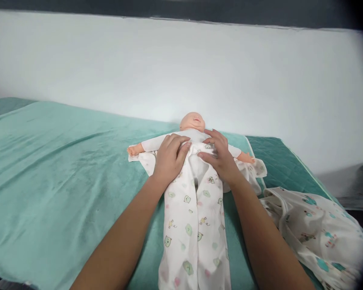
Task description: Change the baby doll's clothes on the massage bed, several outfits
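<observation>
A baby doll (pixel 192 122) lies on its back with arms stretched out, in a white long-sleeved top (pixel 157 142). White baby pants (pixel 196 225) printed with green and pink figures lie over its lower body, legs running toward me. At the waist, my left hand (pixel 172 157) is closed on the pants' edge, thumb close to the fingers. My right hand (pixel 219 156) rests on the other side of the waist, its fingers and thumb apart over the cloth. A white printed garment (pixel 249 175) is spread beneath the doll's arms. My hands partly hide the doll's torso.
A light green blanket (pixel 63 181) covers the bed. On the right is a darker green quilted cover (pixel 272 161). A crumpled white printed cloth (pixel 323 233) lies near my right forearm. Behind the doll rises a white wall (pixel 139 68).
</observation>
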`<state>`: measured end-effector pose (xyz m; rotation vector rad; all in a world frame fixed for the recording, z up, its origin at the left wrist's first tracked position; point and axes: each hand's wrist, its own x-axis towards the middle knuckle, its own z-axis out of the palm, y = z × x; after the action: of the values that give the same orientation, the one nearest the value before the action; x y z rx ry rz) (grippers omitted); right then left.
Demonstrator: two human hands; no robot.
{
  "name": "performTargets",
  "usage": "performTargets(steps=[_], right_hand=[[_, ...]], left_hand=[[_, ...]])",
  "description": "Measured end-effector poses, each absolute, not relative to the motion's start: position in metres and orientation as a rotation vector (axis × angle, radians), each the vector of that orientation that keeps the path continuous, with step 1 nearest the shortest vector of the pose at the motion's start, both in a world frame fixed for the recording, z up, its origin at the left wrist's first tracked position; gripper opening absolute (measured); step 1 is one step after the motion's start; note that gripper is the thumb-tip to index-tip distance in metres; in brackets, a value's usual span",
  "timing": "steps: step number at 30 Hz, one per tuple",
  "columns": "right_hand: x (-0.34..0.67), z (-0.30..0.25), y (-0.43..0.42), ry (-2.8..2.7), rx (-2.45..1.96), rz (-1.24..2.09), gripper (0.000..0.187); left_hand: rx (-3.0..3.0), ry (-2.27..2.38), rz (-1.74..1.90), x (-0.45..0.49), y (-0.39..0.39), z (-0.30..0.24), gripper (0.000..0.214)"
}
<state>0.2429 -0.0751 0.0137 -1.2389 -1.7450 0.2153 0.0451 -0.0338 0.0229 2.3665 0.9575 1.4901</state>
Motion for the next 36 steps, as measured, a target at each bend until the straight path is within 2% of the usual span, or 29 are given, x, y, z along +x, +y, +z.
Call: performTargets(steps=[5,12,19,26,30,33,36], right_hand=[[0.245,0.018,-0.077,-1.778,-1.316,0.29,0.042],[0.244,0.022,-0.08,-1.881,-1.289,0.219,0.037],[0.237,0.022,-0.084,-1.902,-1.31,-0.15,0.035],[0.237,0.017,-0.09,-1.931,-1.25,-0.461,0.037],[0.242,0.011,-0.091,-1.963,-1.264,-0.523,0.034],[0.243,0.01,-0.092,-1.955,-1.295,-0.48,0.027],[0.241,0.011,-0.093,-1.975,-1.345,-0.459,0.021]], left_hand=[[2.375,0.998,1.341,0.048,-0.032,0.024,0.02],[2.511,0.947,1.278,0.048,-0.032,0.025,0.024],[2.712,0.891,1.489,0.048,-0.032,0.021,0.036],[2.781,0.903,1.542,0.045,-0.034,0.021,0.046],[2.671,0.965,1.512,0.04,-0.033,0.021,0.05],[2.549,0.946,1.417,0.034,-0.033,0.019,0.046],[2.524,0.908,1.322,0.027,-0.037,0.015,0.031]])
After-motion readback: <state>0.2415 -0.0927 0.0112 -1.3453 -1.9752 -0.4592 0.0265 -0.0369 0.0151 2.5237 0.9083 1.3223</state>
